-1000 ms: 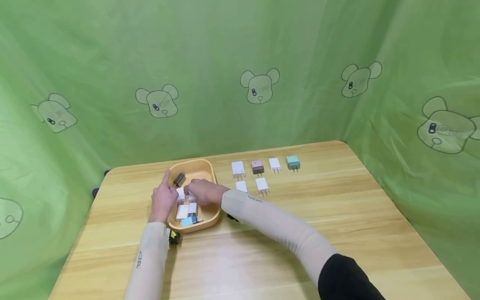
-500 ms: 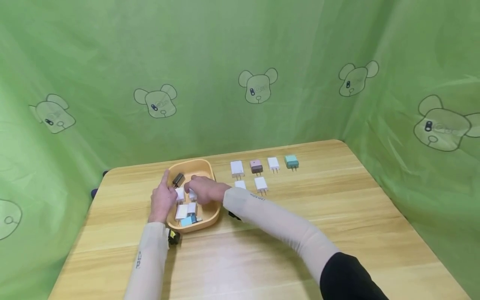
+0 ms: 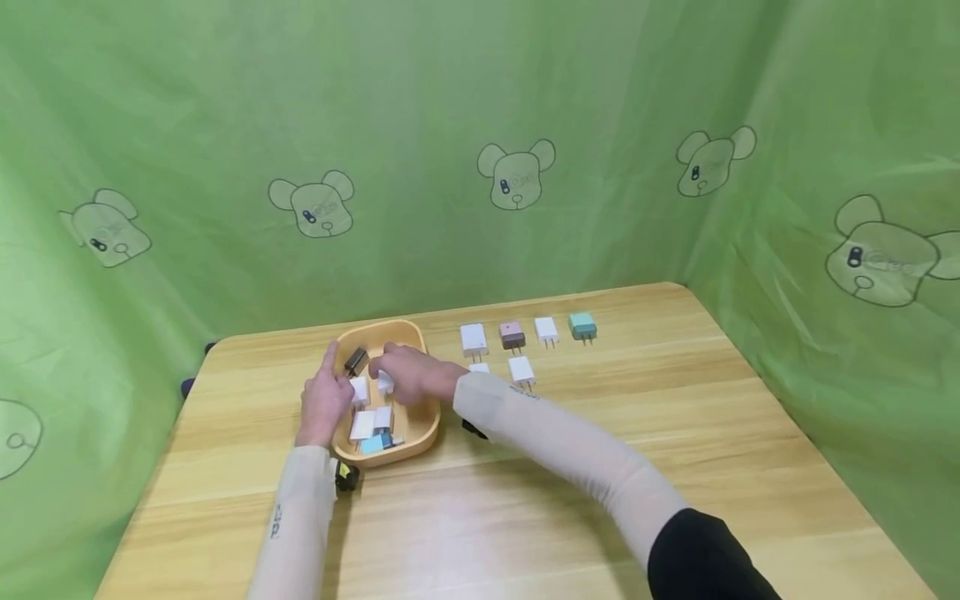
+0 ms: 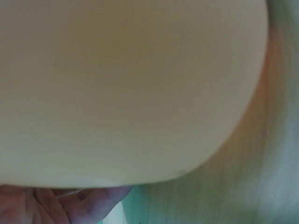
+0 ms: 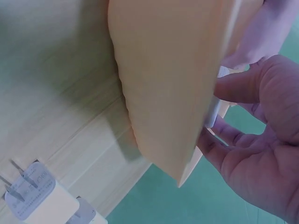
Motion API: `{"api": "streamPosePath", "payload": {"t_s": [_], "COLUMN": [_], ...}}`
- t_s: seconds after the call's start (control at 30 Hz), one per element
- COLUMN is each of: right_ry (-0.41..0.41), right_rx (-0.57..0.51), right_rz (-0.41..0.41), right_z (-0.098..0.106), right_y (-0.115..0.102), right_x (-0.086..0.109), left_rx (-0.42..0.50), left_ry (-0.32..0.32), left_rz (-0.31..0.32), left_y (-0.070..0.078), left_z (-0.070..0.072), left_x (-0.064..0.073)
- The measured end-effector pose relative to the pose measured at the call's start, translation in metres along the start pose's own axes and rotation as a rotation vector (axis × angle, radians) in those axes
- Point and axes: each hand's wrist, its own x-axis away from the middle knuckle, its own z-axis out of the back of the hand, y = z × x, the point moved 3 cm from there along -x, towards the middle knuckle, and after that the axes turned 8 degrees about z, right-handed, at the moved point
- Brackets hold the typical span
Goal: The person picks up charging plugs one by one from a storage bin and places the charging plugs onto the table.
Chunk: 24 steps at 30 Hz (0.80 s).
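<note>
Between fingers (image 5: 218,148) sits a white, seemingly boxy charger (image 3: 385,383).

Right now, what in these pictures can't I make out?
- Head view: the right hand partly covers the pinched white charger; the right sleeve partly hides another charger.
- Left wrist view: the basket wall hides its contents; the picture edge cuts off part of the left hand.
- Right wrist view: print on the lower-left charger is too blurred to read.
</note>
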Motion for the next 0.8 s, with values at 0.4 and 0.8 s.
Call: {"api": "streamPosePath", "payload": {"t_s": [0.4, 0.8], "right_ry": [0.021, 0.08], "right_rx": [-0.021, -0.046], "right_rz": [0.029, 0.036], "right_z": [0.011, 0.019], "right_y": [-0.002, 0.011], "right_x": [0.013, 0.026], "left_rx": [0.029, 0.037], "left_ry": [-0.021, -0.031], "left_rz": [0.006, 0.002], "left_y": [0.0, -0.002], "left_z": [0.0, -0.002], "left_x": [0.0, 0.0]}}
